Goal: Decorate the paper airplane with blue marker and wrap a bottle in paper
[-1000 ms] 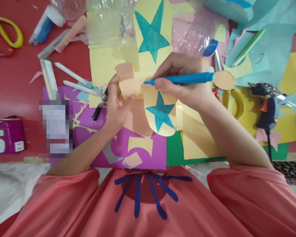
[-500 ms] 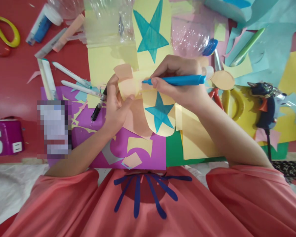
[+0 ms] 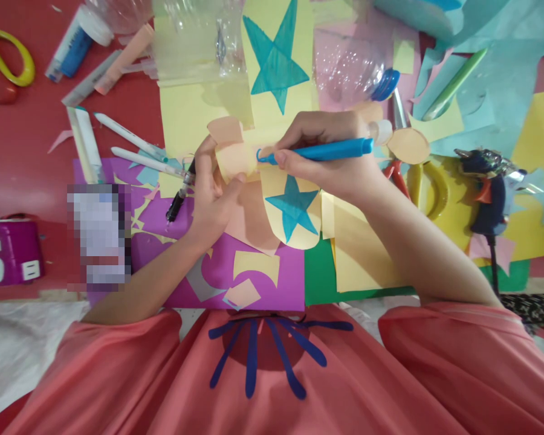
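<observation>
Pinched in my right hand [image 3: 324, 145] is a blue felt-tip marker [image 3: 335, 150], its tip on pale yellow paper beside a small curved blue line [image 3: 259, 155]. My left hand [image 3: 215, 190] grips a pale peach-yellow paper piece [image 3: 232, 158] with a curled upper end, thumb on its front; its fingers are partly hidden behind it. Just below the marker lies a rounded yellow paper [image 3: 276, 226] bearing a blue star [image 3: 294, 208]. Above is a larger paper with a bigger blue star [image 3: 278, 63]. A black pen [image 3: 179, 199] lies by my left wrist.
A clear plastic bottle [image 3: 349, 66] with a blue cap lies behind my right hand. Yellow-handled scissors [image 3: 434, 192] and a dark glue gun [image 3: 489, 205] with a cord are at right. White markers [image 3: 131, 136], a blurred-out rectangle [image 3: 100, 235] and a purple box [image 3: 11, 252] are at left.
The marker tip has moved slightly left and down, and a short curved blue line now shows at it. My right hand shifted a little with it; my left hand stays nearly still.
</observation>
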The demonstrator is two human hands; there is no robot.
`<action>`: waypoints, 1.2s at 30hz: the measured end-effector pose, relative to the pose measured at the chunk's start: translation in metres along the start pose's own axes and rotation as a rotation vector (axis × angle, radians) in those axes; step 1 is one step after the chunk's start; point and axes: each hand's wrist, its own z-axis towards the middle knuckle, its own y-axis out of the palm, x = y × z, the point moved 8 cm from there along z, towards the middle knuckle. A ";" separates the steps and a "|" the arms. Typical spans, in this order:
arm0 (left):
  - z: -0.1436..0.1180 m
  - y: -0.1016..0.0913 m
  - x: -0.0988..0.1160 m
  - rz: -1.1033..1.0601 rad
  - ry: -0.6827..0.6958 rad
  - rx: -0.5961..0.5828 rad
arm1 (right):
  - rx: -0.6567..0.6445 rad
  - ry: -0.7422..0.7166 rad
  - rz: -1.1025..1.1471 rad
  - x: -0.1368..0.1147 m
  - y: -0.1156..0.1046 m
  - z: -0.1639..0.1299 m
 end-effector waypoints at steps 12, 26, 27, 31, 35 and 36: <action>-0.001 -0.003 -0.008 -0.017 -0.062 0.018 | 0.105 0.021 0.001 0.003 -0.007 0.001; -0.002 0.001 -0.004 -0.017 -0.083 0.021 | 0.043 -0.009 0.001 0.000 -0.002 -0.002; -0.002 0.001 -0.004 -0.013 -0.083 0.023 | 0.029 -0.007 0.002 0.000 -0.001 -0.002; -0.002 0.001 -0.001 0.009 -0.099 0.038 | 0.011 0.001 -0.011 0.002 -0.001 -0.002; -0.001 0.001 0.000 0.020 -0.069 0.014 | 0.041 -0.005 -0.014 0.002 -0.004 -0.001; -0.002 0.000 -0.001 0.026 -0.061 0.010 | 0.051 -0.009 -0.011 0.001 -0.004 -0.001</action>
